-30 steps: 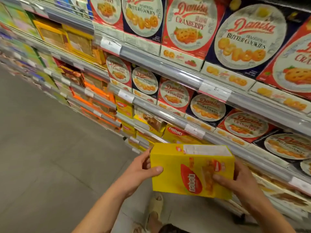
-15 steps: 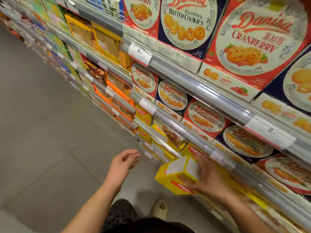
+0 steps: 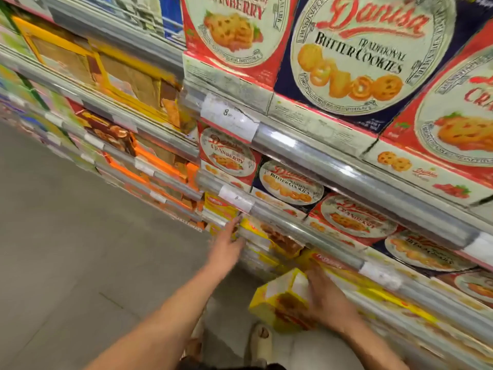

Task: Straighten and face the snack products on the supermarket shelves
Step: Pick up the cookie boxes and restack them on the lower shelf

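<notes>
A yellow snack box (image 3: 280, 300) with a white end flap and a red logo is held low, just in front of the lower shelf. My right hand (image 3: 324, 297) grips its right side, fingers over the front. My left hand (image 3: 226, 243) stretches out with fingers apart and its fingertips touch the rail of a shelf of yellow boxes (image 3: 269, 237). It holds nothing. Red and blue Danisa cookie boxes (image 3: 352, 52) fill the shelves above. The picture is motion-blurred.
Silver shelf rails with white price tags (image 3: 229, 117) run diagonally across the view. Orange and yellow boxes (image 3: 128, 76) fill the shelves to the left. Grey tiled floor (image 3: 66, 236) lies on the left. A foot in a beige sandal (image 3: 262, 340) stands below the box.
My left hand let go of the yellow box a second ago and has reached forward to the shelf rail. The right hand kept the box and lowered it near the lower shelf.
</notes>
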Demonstrator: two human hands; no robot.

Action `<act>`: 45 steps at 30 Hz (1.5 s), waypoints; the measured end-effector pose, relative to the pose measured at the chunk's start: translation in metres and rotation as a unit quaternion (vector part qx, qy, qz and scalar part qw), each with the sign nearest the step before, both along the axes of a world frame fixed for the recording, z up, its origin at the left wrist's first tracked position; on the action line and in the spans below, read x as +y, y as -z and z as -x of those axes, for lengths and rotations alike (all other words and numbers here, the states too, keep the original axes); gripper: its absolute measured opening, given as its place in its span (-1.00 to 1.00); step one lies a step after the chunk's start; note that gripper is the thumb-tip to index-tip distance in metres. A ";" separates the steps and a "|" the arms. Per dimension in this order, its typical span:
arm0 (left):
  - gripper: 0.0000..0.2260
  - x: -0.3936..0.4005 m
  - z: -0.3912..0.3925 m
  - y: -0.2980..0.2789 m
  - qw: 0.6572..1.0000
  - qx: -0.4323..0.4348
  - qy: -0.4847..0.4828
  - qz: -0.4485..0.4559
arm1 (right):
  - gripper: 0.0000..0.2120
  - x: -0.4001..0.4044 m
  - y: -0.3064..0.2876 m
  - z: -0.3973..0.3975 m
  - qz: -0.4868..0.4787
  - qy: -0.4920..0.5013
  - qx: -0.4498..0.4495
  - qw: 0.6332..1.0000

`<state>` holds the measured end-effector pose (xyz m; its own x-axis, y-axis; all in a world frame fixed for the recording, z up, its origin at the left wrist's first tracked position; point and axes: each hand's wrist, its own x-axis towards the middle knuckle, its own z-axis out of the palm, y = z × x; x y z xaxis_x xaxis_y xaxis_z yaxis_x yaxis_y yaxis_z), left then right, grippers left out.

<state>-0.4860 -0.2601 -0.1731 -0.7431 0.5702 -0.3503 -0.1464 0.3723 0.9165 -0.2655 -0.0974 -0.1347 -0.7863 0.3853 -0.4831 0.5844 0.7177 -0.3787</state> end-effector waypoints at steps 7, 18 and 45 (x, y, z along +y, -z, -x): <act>-0.35 0.026 0.025 0.011 0.995 -0.024 0.088 0.036 | -0.11 -0.005 0.005 0.017 -0.013 0.050 -0.008 0.999; -0.63 0.055 0.024 0.022 0.997 -0.058 0.031 -0.046 | -0.15 0.003 0.015 0.039 0.000 0.074 -0.004 0.997; -0.57 0.006 0.034 0.041 0.990 0.068 0.121 0.001 | -0.38 -0.015 0.001 -0.009 0.134 0.224 0.093 0.961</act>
<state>-0.5204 -0.2538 -0.2144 -0.6247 0.7371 -0.2577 0.0715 0.3826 0.9211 -0.2560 -0.1121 -0.1359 -0.6529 0.5861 -0.4798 0.7164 0.2721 -0.6425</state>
